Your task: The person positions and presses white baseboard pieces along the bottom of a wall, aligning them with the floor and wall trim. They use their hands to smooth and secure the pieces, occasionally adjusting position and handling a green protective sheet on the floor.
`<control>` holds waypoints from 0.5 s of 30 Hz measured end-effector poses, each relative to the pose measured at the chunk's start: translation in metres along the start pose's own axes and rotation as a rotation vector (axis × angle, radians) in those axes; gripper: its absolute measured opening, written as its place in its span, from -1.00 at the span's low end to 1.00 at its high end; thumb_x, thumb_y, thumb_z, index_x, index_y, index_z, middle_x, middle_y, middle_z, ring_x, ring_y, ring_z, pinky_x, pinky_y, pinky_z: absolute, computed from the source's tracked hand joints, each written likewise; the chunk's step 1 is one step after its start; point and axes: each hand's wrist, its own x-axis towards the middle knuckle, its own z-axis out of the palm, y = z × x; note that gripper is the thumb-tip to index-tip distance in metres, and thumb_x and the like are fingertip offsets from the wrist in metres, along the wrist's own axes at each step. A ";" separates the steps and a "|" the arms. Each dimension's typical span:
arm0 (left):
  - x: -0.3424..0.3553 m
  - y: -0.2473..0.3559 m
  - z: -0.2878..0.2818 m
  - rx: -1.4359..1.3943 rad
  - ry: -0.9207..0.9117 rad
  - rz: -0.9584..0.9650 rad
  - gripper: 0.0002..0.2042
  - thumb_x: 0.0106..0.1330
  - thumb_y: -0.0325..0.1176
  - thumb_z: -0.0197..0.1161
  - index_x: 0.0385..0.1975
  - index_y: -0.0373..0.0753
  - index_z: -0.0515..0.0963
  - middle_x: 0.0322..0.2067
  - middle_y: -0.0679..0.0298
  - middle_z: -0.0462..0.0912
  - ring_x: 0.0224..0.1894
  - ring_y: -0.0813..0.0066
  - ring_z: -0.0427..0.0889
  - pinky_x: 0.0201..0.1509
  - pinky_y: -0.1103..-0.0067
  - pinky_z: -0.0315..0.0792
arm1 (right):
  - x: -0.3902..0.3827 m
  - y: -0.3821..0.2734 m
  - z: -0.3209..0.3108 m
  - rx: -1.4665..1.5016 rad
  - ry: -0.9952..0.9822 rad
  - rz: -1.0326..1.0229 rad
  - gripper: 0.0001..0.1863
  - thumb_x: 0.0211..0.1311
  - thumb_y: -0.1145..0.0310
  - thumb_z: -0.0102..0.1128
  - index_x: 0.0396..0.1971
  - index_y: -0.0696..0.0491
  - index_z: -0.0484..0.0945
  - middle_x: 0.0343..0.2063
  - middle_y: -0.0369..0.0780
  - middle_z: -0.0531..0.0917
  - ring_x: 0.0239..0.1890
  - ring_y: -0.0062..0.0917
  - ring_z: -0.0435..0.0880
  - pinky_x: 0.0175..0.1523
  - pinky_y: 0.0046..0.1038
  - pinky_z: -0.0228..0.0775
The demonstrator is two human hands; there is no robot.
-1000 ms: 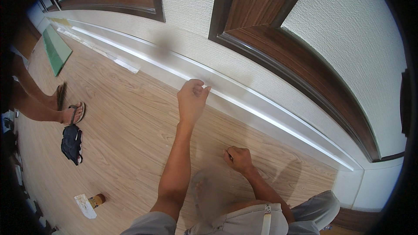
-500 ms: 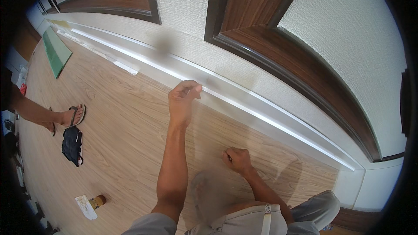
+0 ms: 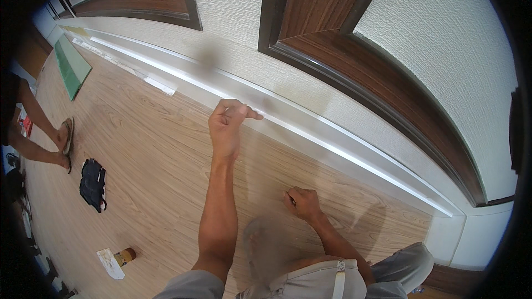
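Left hand (image 3: 228, 127) is stretched out fwd, arm nearly straight, fingers curled in w/ thumb & forefinger pinched together, tip pointing right along the white baseboard (image 3: 310, 133). Fingertips sit right at the baseboard's front lip, touching or just shy of it; can't tell which. Whether sth thin is pinched between them, can't tell either, nothing shows. Just past the knuckles the baseboard runs on left & right along the foot of the wall (image 3: 233, 16), textured white w/ dark wood trim (image 3: 332, 72) above.

Right hand (image 3: 302, 204) is closer to the body, down & right of the left one, pressed on the wood floor (image 3: 149, 149) as a loose fist, knuckles up. Looks clenched; if anything's inside it's hidden. It's well apart from the baseboard, w/ bare floor between.

Behind the right hand: person's knees in grey trousers (image 3: 332, 282).

Far left of the left hand, well apart: another person's feet in sandals (image 3: 65, 143), a dark bundle of cloth (image 3: 92, 184) on the floor near them. Below that, back beside the left elbow side, a small brown bottle (image 3: 126, 256) lying next to a white scrap (image 3: 110, 263). Far up-left along the wall, a green board (image 3: 71, 66) flat on the floor, and a pale strip (image 3: 160, 84) lying just beside the baseboard.
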 end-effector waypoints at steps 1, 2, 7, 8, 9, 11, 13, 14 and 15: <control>0.000 0.000 0.001 0.143 0.063 -0.046 -0.92 0.43 -0.44 0.35 -0.19 -0.27 0.61 -0.24 0.10 0.76 -0.20 0.28 0.75 0.15 0.29 0.52 | 0.000 0.000 0.000 0.013 0.004 0.003 -0.72 0.28 0.36 0.37 -0.58 0.03 0.49 -0.66 -0.23 0.55 -0.69 -0.35 0.58 -0.57 -0.30 0.42; 0.000 -0.002 0.003 0.171 0.079 -0.023 -0.90 0.42 -0.45 0.36 -0.18 -0.29 0.62 -0.25 0.11 0.77 -0.23 0.32 0.74 0.09 0.34 0.53 | 0.000 0.000 0.000 0.005 0.013 -0.009 -0.72 0.28 0.36 0.36 -0.59 0.04 0.49 -0.66 -0.23 0.55 -0.69 -0.34 0.58 -0.57 -0.30 0.43; -0.001 -0.008 0.017 0.721 0.161 0.160 -0.80 0.34 -0.49 0.43 -0.09 -0.40 0.69 -0.32 0.23 0.76 -0.37 0.53 0.61 -0.22 0.55 0.54 | 0.000 -0.002 0.003 0.012 0.029 -0.001 -0.73 0.28 0.36 0.35 -0.58 0.03 0.49 -0.66 -0.22 0.56 -0.67 -0.32 0.59 -0.55 -0.29 0.44; -0.002 -0.007 0.019 0.770 0.135 0.133 -0.81 0.34 -0.48 0.44 -0.10 -0.39 0.70 -0.33 0.25 0.76 -0.38 0.55 0.59 -0.22 0.55 0.53 | 0.000 -0.002 0.003 0.002 0.033 -0.007 -0.73 0.28 0.35 0.35 -0.58 0.03 0.49 -0.66 -0.22 0.55 -0.67 -0.32 0.59 -0.55 -0.29 0.44; -0.003 -0.006 0.020 0.823 0.112 0.108 -0.81 0.33 -0.48 0.45 -0.11 -0.38 0.71 -0.33 0.27 0.76 -0.38 0.56 0.57 -0.23 0.55 0.51 | 0.000 -0.002 0.004 0.003 0.035 -0.010 -0.73 0.28 0.35 0.35 -0.58 0.02 0.49 -0.66 -0.22 0.55 -0.67 -0.32 0.59 -0.55 -0.29 0.44; -0.005 -0.001 0.022 0.880 0.092 0.098 -0.82 0.31 -0.47 0.46 -0.14 -0.36 0.73 -0.34 0.29 0.76 -0.38 0.59 0.56 -0.23 0.56 0.50 | -0.001 -0.001 0.004 -0.003 0.036 -0.014 -0.72 0.29 0.34 0.35 -0.58 0.02 0.49 -0.66 -0.22 0.55 -0.67 -0.31 0.60 -0.55 -0.28 0.45; -0.007 0.004 0.024 0.889 0.095 0.089 -0.84 0.31 -0.46 0.47 -0.17 -0.36 0.74 -0.35 0.30 0.75 -0.37 0.60 0.56 -0.23 0.56 0.50 | -0.002 0.000 0.004 -0.007 0.026 0.002 -0.72 0.29 0.33 0.35 -0.59 0.01 0.49 -0.67 -0.22 0.55 -0.67 -0.31 0.60 -0.56 -0.28 0.45; -0.007 0.007 0.024 0.823 0.114 0.083 -0.85 0.30 -0.47 0.47 -0.19 -0.35 0.74 -0.35 0.29 0.75 -0.36 0.60 0.58 -0.21 0.56 0.50 | -0.002 0.000 0.004 -0.021 0.031 -0.007 -0.72 0.29 0.33 0.35 -0.59 0.01 0.49 -0.67 -0.22 0.55 -0.67 -0.31 0.60 -0.56 -0.28 0.45; -0.008 0.009 0.024 0.754 0.132 0.039 -0.86 0.30 -0.48 0.46 -0.20 -0.35 0.75 -0.35 0.29 0.76 -0.35 0.59 0.59 -0.18 0.57 0.50 | -0.003 0.000 0.004 -0.025 0.025 -0.001 -0.72 0.29 0.33 0.35 -0.59 0.00 0.48 -0.67 -0.22 0.55 -0.67 -0.31 0.60 -0.56 -0.28 0.45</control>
